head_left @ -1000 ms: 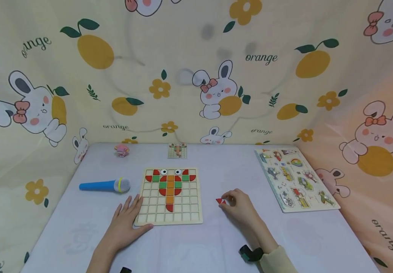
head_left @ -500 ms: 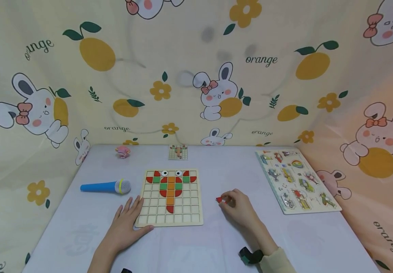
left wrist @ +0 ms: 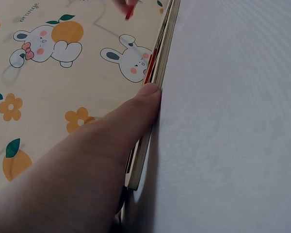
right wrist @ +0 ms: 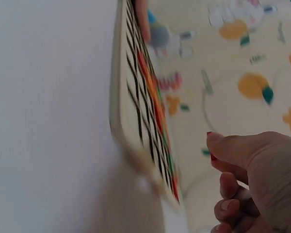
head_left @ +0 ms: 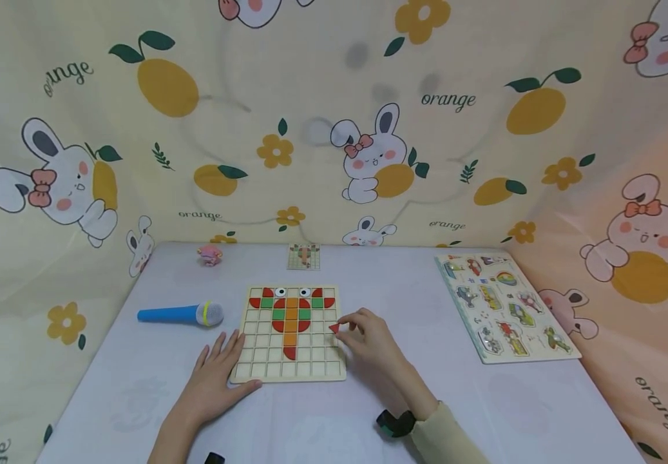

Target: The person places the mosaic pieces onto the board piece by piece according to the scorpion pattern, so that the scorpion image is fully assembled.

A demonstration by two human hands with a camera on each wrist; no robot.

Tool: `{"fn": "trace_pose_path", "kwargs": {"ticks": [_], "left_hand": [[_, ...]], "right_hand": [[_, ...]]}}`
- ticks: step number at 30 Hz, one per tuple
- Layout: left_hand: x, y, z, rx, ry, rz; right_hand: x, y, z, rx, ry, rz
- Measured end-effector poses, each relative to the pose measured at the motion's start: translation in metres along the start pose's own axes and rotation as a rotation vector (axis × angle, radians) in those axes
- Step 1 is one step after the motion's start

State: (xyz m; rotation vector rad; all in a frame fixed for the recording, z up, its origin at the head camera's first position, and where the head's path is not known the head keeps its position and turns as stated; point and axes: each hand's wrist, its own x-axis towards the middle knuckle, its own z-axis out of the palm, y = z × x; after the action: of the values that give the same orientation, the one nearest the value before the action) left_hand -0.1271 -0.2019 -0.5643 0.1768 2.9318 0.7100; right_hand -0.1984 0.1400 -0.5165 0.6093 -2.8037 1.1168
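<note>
A pale wooden grid board (head_left: 316, 369) lies on the table, with red, green and orange tiles and two eye tiles set in its upper and middle squares. My left hand (head_left: 210, 377) rests along its left side, fingers spread over the edge and thumb at the near edge. The left wrist view shows the thumb (left wrist: 131, 119) against the board's side. Between thumb and index finger, my right hand (head_left: 373, 343) pinches a small red tile (head_left: 334, 328), triangular in the head view, over the board's right edge. Mostly fingers cover that tile in the right wrist view.
Left of the board lies a blue toy microphone (head_left: 180, 314). Behind are a pink figurine (head_left: 210, 255) and a small pattern card (head_left: 304, 256) showing a similar picture. A picture puzzle board (head_left: 507, 308) lies at the right. Patterned cloth (head_left: 287, 96) walls the table's back and sides.
My right hand has moved left with the red tile, from the table right of the board to its right edge. The left hand has stayed on the board.
</note>
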Motion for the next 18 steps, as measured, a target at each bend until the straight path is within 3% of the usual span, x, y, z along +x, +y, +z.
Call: {"fn": "trace_pose_path", "kwargs": {"ticks": [4,10,18], "left_hand": [[-0.001,0.0,0.0,0.004,0.006,0.0],[0.0,0.003,-0.001,-0.001,0.003,0.006],[-0.001,0.0,0.0,0.01,0.017,0.009]], "right_hand": [[0.005,-0.017,0.021,0.014,-0.12,-0.072],[0.004,-0.021,0.039,0.037,-0.296,-0.055],[0.004,-0.024,0.049,-0.001,-0.272,-0.093]]}}
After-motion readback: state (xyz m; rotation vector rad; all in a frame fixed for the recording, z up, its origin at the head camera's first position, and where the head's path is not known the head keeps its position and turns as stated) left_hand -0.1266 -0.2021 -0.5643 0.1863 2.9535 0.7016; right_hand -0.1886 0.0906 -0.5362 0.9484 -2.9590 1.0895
